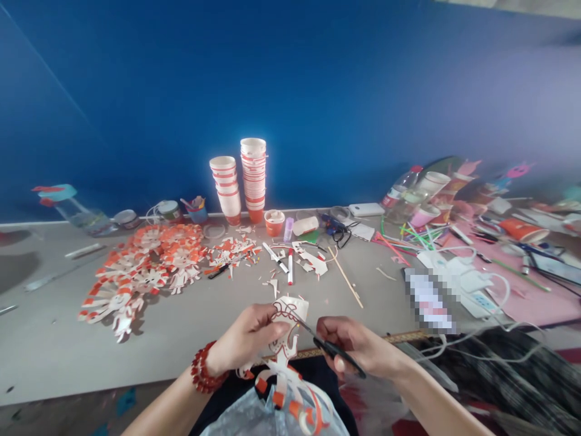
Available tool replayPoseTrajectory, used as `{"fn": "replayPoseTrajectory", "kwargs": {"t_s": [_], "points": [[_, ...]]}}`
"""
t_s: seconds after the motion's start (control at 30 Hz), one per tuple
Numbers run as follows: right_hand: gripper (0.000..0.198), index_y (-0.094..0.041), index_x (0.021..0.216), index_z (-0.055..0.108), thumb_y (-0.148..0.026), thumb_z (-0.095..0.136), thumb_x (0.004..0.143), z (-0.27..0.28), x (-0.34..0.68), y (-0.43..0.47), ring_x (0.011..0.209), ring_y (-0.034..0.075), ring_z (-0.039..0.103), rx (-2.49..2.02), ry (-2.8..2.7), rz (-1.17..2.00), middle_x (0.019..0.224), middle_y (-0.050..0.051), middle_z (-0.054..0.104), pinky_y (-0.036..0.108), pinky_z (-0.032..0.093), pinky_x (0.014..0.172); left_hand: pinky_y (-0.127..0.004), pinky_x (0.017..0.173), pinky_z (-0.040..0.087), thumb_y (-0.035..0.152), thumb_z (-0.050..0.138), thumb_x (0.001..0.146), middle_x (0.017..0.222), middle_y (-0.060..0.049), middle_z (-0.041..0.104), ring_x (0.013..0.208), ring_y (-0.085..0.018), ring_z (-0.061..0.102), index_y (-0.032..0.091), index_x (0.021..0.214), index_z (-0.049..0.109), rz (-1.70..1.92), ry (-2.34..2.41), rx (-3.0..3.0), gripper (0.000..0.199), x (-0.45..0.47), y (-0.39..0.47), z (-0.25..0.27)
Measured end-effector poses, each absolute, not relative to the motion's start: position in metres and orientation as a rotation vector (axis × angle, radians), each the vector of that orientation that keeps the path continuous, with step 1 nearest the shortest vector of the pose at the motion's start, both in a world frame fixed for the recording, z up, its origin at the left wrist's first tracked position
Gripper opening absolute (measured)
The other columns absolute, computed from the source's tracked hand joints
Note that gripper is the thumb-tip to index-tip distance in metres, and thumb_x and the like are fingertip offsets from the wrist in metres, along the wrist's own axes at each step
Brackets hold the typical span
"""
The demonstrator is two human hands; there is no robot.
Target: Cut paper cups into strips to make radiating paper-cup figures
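Note:
My left hand point(254, 339), with a red bead bracelet point(202, 369) on its wrist, pinches a cut paper cup piece point(297, 307) between thumb and fingers. A figure outlined in dark red is drawn on that white paper. Curled orange-and-white strips point(290, 396) hang from its lower end over my lap. Black-handled scissors point(338, 352) are in my right hand point(351, 345), seen nearly edge-on. Their thin blades meet the paper beside the drawn outline, close to my left fingertips. My right fingers partly hide the handles.
Finished-looking paper cut-outs point(149, 266) are heaped at the left. Two stacks of paper cups point(253, 181) stand by the blue wall. Scraps point(236, 251), markers point(290, 266) and a wooden stick point(345, 275) lie ahead. A power strip point(454, 281), cables and a blurred-out phone point(429, 300) are at the right.

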State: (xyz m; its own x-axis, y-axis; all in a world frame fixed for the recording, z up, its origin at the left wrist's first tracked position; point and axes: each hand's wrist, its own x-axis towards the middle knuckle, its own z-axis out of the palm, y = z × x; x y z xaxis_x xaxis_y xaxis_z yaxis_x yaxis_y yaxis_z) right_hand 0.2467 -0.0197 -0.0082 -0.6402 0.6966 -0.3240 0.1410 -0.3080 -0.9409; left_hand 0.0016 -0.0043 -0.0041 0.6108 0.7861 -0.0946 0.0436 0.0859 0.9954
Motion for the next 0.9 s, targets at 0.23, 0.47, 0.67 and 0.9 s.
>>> {"fn": "replayPoseTrajectory", "kwargs": {"t_s": [0.23, 0.47, 0.67, 0.9], "points": [[0.063, -0.018, 0.072, 0.046, -0.067, 0.08, 0.053, -0.012, 0.246, -0.018, 0.047, 0.008, 0.047, -1.054, -1.551, 2.019, 0.056, -0.005, 0.054, 0.019, 0.032, 0.045, -0.022, 0.056, 0.04, 0.044, 0.052, 0.09, 0.068, -0.004, 0.063, 0.058, -0.013, 0.052, 0.013, 0.08, 0.065, 0.627, 0.753, 1.378, 0.035, 0.001, -0.004, -0.003], [0.061, -0.018, 0.073, 0.046, -0.065, 0.08, 0.054, -0.012, 0.246, -0.018, 0.048, 0.007, 0.045, -1.049, -1.561, 2.012, 0.057, -0.006, 0.053, 0.018, 0.03, 0.044, -0.022, 0.058, 0.039, 0.041, 0.052, 0.09, 0.067, -0.003, 0.061, 0.059, -0.013, 0.051, 0.014, 0.076, 0.063, 0.646, 0.776, 1.446, 0.033, 0.001, -0.003, 0.001], [0.062, -0.018, 0.074, 0.046, -0.066, 0.08, 0.054, -0.016, 0.247, -0.017, 0.046, 0.007, 0.046, -1.021, -1.544, 2.033, 0.055, -0.007, 0.053, 0.018, 0.03, 0.043, -0.022, 0.058, 0.039, 0.04, 0.051, 0.09, 0.066, -0.002, 0.059, 0.059, -0.012, 0.05, 0.013, 0.077, 0.064, 0.618, 0.794, 1.464, 0.032, 0.001, -0.002, 0.0], [0.061, -0.018, 0.074, 0.045, -0.066, 0.079, 0.056, -0.02, 0.249, -0.015, 0.045, 0.007, 0.046, -1.013, -1.539, 2.057, 0.056, -0.005, 0.055, 0.017, 0.03, 0.043, -0.021, 0.055, 0.036, 0.04, 0.052, 0.09, 0.064, 0.0, 0.053, 0.057, -0.011, 0.045, 0.014, 0.077, 0.062, 0.612, 0.79, 1.452, 0.031, 0.0, 0.0, -0.004]]}}
